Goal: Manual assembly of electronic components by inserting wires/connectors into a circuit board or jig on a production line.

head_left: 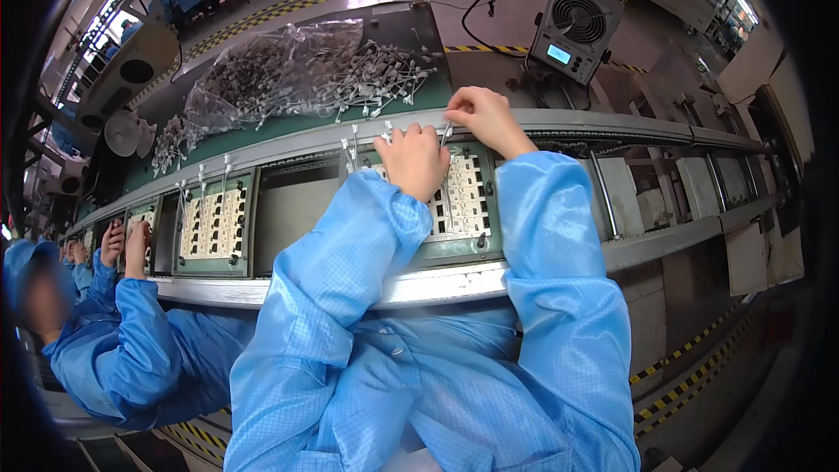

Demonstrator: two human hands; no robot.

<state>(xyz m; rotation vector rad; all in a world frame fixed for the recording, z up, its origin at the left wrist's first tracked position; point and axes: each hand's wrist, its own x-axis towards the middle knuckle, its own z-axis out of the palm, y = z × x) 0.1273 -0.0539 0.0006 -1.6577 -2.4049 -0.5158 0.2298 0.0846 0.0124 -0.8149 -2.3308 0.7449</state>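
My left hand (413, 159) rests knuckles-up on a pale circuit panel (461, 199) held in a green carrier frame (454, 249) on the conveyor. It is closed around several small white wired parts whose ends stick up beside it. Just beyond, my right hand (483, 117) pinches one thin white wired part (446, 132) at the far edge of the panel. Both arms wear blue sleeves.
A heap of white wired parts (371, 74), partly in a clear plastic bag (262, 70), lies on the green mat behind the conveyor. A small fan unit (575, 28) stands at the back right. To the left, another person's hands (125, 240) work on a neighbouring panel (212, 223).
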